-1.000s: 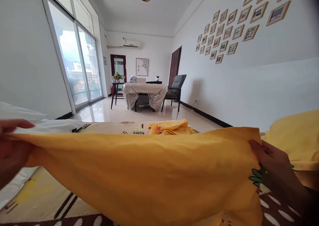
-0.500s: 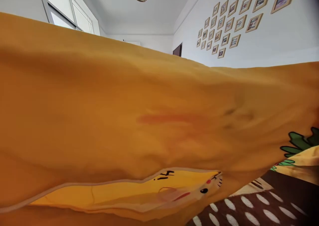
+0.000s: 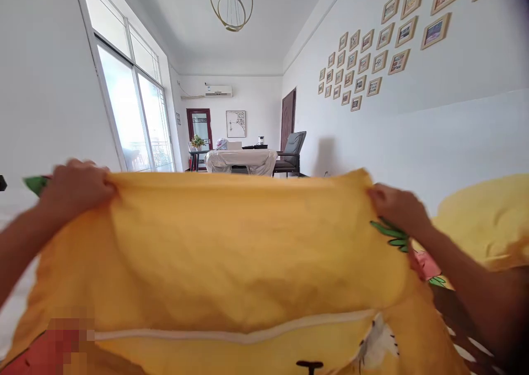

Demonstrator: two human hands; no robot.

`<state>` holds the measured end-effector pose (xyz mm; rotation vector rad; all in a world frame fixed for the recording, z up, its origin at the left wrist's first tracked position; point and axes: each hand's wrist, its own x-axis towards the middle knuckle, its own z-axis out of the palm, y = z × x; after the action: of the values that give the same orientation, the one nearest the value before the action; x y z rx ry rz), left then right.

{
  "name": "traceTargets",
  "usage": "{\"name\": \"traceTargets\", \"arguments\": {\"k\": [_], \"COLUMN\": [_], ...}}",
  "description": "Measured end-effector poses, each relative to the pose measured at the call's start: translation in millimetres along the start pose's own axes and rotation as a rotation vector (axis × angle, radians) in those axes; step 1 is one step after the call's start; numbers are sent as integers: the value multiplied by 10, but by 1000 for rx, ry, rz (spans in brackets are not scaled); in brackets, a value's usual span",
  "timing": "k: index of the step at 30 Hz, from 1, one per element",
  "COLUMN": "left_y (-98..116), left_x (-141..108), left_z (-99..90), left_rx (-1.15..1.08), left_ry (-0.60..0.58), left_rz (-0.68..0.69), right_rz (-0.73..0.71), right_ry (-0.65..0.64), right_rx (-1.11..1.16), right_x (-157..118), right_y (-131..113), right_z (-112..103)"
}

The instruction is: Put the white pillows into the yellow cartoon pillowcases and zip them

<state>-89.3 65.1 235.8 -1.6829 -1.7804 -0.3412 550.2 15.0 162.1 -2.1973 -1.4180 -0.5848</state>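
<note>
A yellow-orange printed bedding cloth (image 3: 239,237) is stretched between my two hands and hangs down in front of me. Whether it is a pillowcase or a larger cover, I cannot tell. My left hand (image 3: 80,182) grips its upper left edge, fingers wrapped over the fabric. At the upper right corner my right hand (image 3: 399,207) is closed on the same cloth. A pale band crosses its lower part, with part of a white cartoon animal at the right. Green leaf prints show near both hands. The cloth's bottom end is out of view.
A puffy yellow piece of bedding (image 3: 487,221) lies at the right. Brown fabric with white spots (image 3: 463,331) shows below it. Farther back stand a covered table (image 3: 242,157) and an office chair (image 3: 292,152). Windows (image 3: 136,105) line the left wall.
The cloth filled most of the view earlier and hid both hands. Its top edge is now lower, and both hands and the far room have come into view.
</note>
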Motion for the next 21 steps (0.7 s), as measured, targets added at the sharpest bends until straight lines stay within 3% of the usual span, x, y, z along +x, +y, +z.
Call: {"name": "traceTargets", "arguments": {"k": [3, 7, 10, 13, 17, 21], "left_y": [399, 872, 1127, 1329, 1503, 1548], "left_x": [-83, -193, -252, -391, -701, -996], "left_z": [588, 1470, 2019, 2483, 3014, 3442], "left_rx": [-17, -75, -90, -94, -112, -214], "left_ry": [-193, -257, -274, -279, -290, -412], "left_rz": [53, 138, 137, 97, -33, -8], "right_rz": [-47, -92, -96, -67, 6, -167], "right_ry": [-156, -254, -291, -355, -316, -304], "right_rx": [-54, -88, -78, -63, -53, 43], "right_x": [-160, -455, -591, -629, -581, -546], "right_y": [-112, -107, -109, -115, -221, -565], "right_z": [754, 1674, 2190, 2530, 2727, 2811]}}
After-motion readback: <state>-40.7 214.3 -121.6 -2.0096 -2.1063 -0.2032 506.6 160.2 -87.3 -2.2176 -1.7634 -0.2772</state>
